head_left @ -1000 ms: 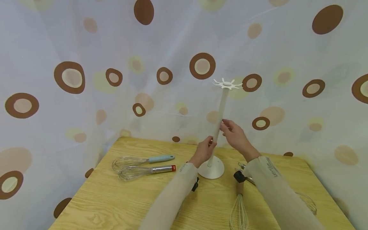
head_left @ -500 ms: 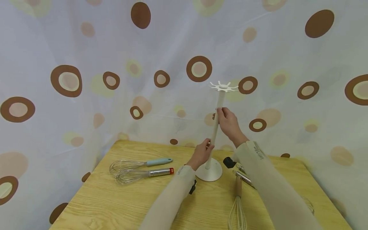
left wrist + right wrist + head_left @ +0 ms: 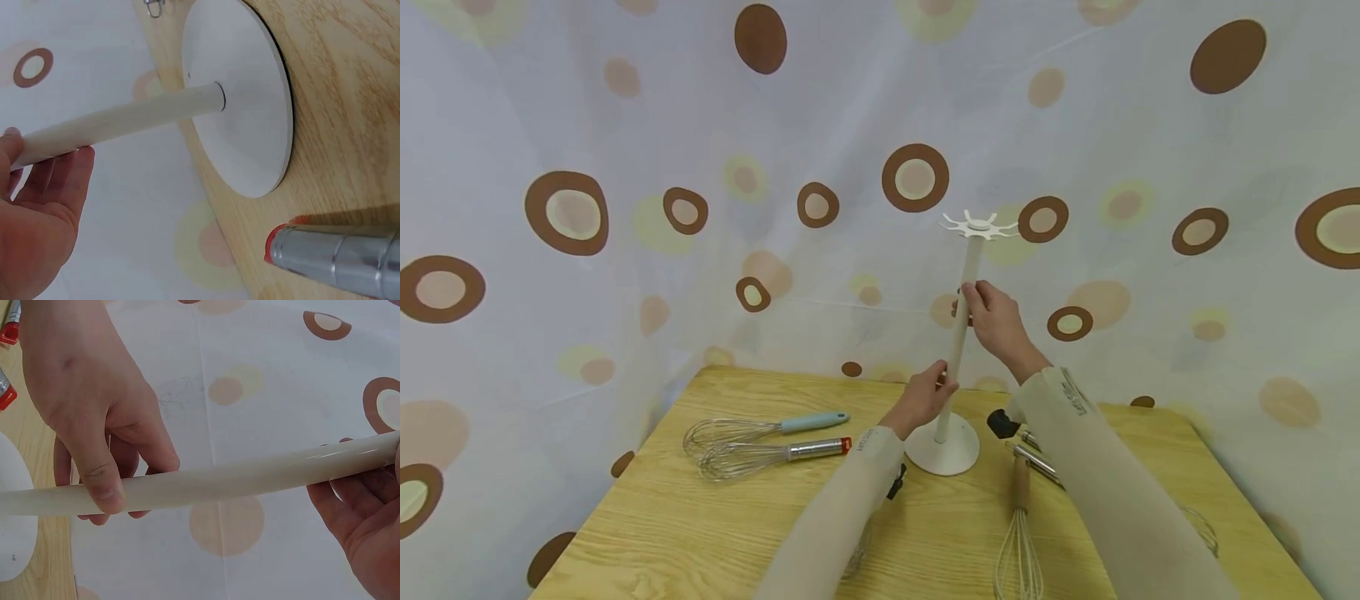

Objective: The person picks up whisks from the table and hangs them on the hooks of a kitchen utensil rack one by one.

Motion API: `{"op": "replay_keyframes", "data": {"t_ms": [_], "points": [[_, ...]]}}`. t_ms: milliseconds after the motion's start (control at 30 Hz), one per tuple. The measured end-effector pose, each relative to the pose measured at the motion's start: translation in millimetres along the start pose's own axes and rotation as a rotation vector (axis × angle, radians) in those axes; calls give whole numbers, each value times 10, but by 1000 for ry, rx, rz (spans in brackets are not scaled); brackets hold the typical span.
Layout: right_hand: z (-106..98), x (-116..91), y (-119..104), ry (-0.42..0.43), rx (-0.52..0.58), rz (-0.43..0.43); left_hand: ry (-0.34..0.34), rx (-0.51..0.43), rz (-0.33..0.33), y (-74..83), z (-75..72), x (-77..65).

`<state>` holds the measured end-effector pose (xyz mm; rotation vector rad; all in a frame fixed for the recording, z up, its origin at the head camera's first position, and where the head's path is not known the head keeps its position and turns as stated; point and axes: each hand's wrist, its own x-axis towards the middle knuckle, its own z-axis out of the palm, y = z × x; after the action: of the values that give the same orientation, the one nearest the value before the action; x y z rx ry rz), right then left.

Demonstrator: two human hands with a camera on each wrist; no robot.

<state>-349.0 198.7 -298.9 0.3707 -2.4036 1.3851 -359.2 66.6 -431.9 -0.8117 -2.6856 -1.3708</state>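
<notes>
A white stand [image 3: 958,343] with a round base and a ring of curved hooks [image 3: 978,227] on top stands on the table, its pole looking slightly tilted in the head view. My left hand [image 3: 921,400] grips the lower pole, thumb on one side and fingers behind. Higher up, my right hand [image 3: 1000,323] holds the pole with its fingers curled round it. Both hands show on the pole in the right wrist view, the left hand [image 3: 103,406] nearer the base. The flat base [image 3: 250,144] rests on the wood in the left wrist view.
Left on the wooden table [image 3: 647,533] lie a blue-handled whisk [image 3: 815,422] and a metal-handled whisk [image 3: 816,449] with a red end. A wooden-handled whisk [image 3: 1021,492] and metal handles [image 3: 1036,464] lie right. Wire loops [image 3: 859,552] show by my left sleeve. A patterned curtain hangs behind.
My right hand has moved up the pole and closed its fingers round it. The left hand keeps its grip low on the pole. The head view has shifted slightly.
</notes>
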Motion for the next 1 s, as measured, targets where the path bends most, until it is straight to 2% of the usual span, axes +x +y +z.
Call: {"op": "replay_keyframes", "data": {"t_ms": [200,500,800,1000], "points": [[-45,-75,-21,-30,17,-7,-51,37,24,62,-58,-52],[-69,-213,-62,-48,-9,-41,-130,17,54,96,-117,-154],[-61,-344,-128,-66,-18,-49,-187,37,42,87,-138,-251],[-84,-438,-153,-78,-32,-56,-237,41,41,157,-142,-348]]}}
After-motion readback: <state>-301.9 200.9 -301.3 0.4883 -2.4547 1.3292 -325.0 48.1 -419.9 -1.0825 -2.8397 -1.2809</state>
